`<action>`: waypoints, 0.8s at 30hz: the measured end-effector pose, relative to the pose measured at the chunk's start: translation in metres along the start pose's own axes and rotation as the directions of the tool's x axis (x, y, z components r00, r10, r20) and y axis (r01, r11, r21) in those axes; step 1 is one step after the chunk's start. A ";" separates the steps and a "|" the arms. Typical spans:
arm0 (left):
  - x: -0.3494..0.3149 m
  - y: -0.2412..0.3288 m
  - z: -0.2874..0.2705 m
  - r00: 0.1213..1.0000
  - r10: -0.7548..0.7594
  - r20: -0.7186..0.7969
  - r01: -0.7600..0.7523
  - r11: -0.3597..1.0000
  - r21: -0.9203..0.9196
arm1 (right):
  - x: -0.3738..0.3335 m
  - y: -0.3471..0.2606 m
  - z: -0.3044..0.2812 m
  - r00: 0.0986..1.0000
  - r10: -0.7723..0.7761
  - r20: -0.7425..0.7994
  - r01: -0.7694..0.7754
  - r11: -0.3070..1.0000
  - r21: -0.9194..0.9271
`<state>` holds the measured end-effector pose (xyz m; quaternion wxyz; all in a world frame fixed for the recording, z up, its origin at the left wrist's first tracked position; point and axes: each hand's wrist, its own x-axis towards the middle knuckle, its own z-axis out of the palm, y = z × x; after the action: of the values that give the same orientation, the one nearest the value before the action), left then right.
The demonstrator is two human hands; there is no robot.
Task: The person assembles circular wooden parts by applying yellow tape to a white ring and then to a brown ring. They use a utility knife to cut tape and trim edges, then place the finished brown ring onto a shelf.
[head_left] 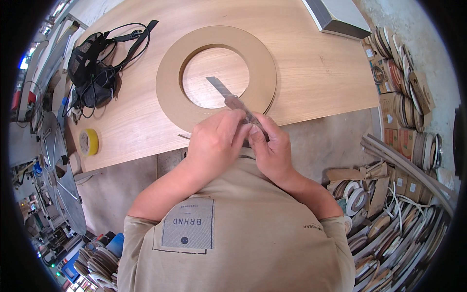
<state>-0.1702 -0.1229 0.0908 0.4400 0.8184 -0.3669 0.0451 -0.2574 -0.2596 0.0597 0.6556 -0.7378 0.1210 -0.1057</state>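
In front of my chest, my left hand [214, 136] and my right hand [271, 148] come together over the near edge of the table. Both are closed around a snap-off utility knife [234, 103], thumbs and fingers pressed close on its handle. Its blade [216, 85] sticks out, slanting away to the left above the hole of a coil. That coil is a large flat roll of tan edge banding [170, 90] lying on the table. Most of the knife's handle is hidden by my fingers.
On the wood-grain table [316, 78] lie a black mesh headgear with straps and cables [90, 68], a yellow tape roll [89, 142] and a grey-white box [338, 19]. To the right, several banding rolls [406, 107] and long strips [406, 170] crowd the floor. Machinery stands at left.
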 end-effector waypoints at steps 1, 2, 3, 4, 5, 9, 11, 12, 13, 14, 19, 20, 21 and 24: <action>0.001 0.000 0.000 0.998 0.054 -0.019 -0.053 0.998 0.019 | 0.001 -0.001 0.001 1.000 -0.007 -0.016 0.007 1.000 -0.002; 0.002 0.003 -0.003 0.998 -0.060 0.026 0.061 0.998 -0.013 | 0.003 -0.002 0.000 0.999 -0.041 -0.035 0.039 0.999 -0.038; 0.003 0.007 -0.009 0.982 -0.171 0.074 0.175 0.984 -0.040 | 0.003 -0.003 -0.001 0.996 -0.076 -0.053 0.072 0.995 -0.074; 0.003 0.010 -0.012 0.952 -0.278 0.125 0.287 0.956 -0.061 | 0.004 -0.003 -0.001 0.991 -0.111 -0.071 0.103 0.989 -0.110; 0.002 0.009 -0.014 0.942 -0.283 0.182 0.299 0.952 -0.064 | 0.004 -0.004 -0.001 0.987 -0.148 -0.066 0.137 0.980 -0.147; 0.002 0.008 -0.015 0.907 -0.306 0.290 0.349 0.931 -0.108 | 0.003 -0.001 0.001 0.961 -0.271 -0.059 0.251 0.940 -0.231; 0.002 0.008 -0.012 0.934 -0.269 0.236 0.306 0.941 -0.141 | 0.004 -0.002 0.001 0.948 -0.314 -0.059 0.291 0.925 -0.244; 0.001 0.005 -0.009 0.959 -0.221 0.179 0.249 0.957 -0.151 | 0.006 -0.006 0.000 0.941 -0.334 -0.054 0.311 0.917 -0.251; 0.000 0.004 -0.007 0.978 -0.173 0.121 0.190 0.969 -0.157 | 0.007 -0.009 -0.001 0.934 -0.353 -0.048 0.330 0.908 -0.258; 0.001 0.004 -0.007 0.972 -0.198 0.128 0.219 0.959 -0.181 | 0.007 -0.009 -0.002 0.927 -0.372 -0.046 0.347 0.899 -0.266; 0.002 0.006 -0.021 0.798 -0.423 0.429 0.557 0.790 -0.256 | 0.007 -0.004 -0.001 0.896 -0.440 -0.054 0.409 0.868 -0.282; 0.002 0.006 -0.020 0.790 -0.432 0.435 0.572 0.775 -0.268 | 0.006 -0.003 0.000 0.897 -0.440 -0.046 0.409 0.864 -0.292; 0.003 0.007 -0.019 0.782 -0.441 0.440 0.587 0.760 -0.281 | 0.006 -0.002 0.000 0.898 -0.439 -0.036 0.409 0.861 -0.302; -0.004 0.002 -0.013 0.876 -0.344 0.337 0.443 0.851 -0.281 | 0.006 -0.001 0.001 0.894 -0.447 -0.016 0.420 0.852 -0.312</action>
<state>-0.1711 -0.1109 0.0984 0.5229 0.7831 -0.2491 -0.2265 -0.2517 -0.2601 0.0607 0.4888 -0.8315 -0.0051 -0.2638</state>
